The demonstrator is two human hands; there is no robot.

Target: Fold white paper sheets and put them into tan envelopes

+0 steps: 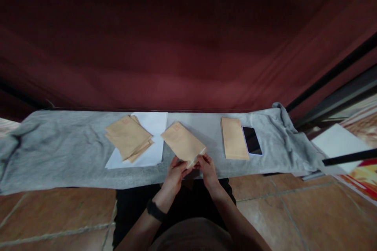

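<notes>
My left hand [176, 173] and my right hand [207, 166] both pinch the near end of a brown envelope [182, 141], which slants up and to the left above the grey cloth [59, 149]. A loose pile of brown envelopes [128, 137] lies to the left on white paper sheets [153, 125]. A neater stack of brown envelopes [234, 138] lies to the right. My left wrist wears a dark band [155, 211].
A black phone [252, 140] lies face up just right of the neat stack. A dark red curtain [176, 47] hangs behind the table. White paper [338, 139] and a dark bar [350, 157] sit at far right. Brown floor tiles [279, 208] lie below.
</notes>
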